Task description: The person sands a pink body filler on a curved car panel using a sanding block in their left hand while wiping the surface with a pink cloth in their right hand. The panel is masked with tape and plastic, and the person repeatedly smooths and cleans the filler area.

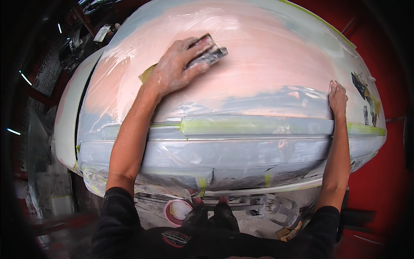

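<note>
A car body panel (267, 60) curves across the view, wet-looking, with broad pink filler over grey primer and pale paint. On its upper left part my left hand (179, 64) is closed around a dark sanding block (211, 56), pressed flat on the pink area. A yellowish-brown piece of sheet (147, 73) sticks out by the wrist. At the panel's right side my right hand (337, 97) touches the surface with its fingers curled together; whatever may be in them is hidden. Both hands are dusty with pale residue.
Below the panel stands a pink bucket (177, 211) near my feet. A grey plastic stool (282, 210) is at its right. Dark patches of sheet (365, 93) lie on the panel's right end. Red surfaces (399, 151) border the right, and cluttered dark parts fill the left.
</note>
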### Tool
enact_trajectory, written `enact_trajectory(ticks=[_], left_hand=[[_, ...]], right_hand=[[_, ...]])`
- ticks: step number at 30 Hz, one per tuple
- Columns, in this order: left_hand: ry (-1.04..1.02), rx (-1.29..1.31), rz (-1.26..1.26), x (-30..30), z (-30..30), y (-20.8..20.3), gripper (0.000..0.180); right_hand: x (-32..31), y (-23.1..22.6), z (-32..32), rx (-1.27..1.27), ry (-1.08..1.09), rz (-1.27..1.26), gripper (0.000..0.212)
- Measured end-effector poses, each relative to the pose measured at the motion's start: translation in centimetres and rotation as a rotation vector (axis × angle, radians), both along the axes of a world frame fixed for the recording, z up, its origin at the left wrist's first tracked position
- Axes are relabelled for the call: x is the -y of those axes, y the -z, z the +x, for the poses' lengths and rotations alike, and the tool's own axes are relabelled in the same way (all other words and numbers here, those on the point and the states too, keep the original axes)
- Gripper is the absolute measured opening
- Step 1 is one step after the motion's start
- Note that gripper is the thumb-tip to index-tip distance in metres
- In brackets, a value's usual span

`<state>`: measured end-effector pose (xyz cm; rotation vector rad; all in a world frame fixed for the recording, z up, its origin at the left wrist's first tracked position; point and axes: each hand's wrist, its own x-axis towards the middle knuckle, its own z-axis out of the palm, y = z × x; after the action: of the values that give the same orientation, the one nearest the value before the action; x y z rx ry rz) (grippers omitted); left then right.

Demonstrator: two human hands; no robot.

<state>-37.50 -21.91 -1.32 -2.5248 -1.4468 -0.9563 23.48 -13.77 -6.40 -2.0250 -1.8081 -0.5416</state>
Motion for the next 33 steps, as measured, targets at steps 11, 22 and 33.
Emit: enact_trajectory(ticks=[11, 22, 33], left_hand=[[0.244, -0.416, -0.329, 6.0, 1.0, -1.4, 0.061], [0.324, -0.395, -0.115, -7.1, 16.8, -0.5, 0.059], [0.268, -0.554, -0.171, 2.7, 8.2, -0.4, 0.057]], right_hand=[[-3.5, -1.7, -1.2, 0.047, -0.02, -0.084, 0.051], [-3.0, -2.3, -2.6, -0.019, 0.029, -0.188, 0.05], [-1.7, -3.3, -3.2, -0.063, 0.086, -0.181, 0.05]])
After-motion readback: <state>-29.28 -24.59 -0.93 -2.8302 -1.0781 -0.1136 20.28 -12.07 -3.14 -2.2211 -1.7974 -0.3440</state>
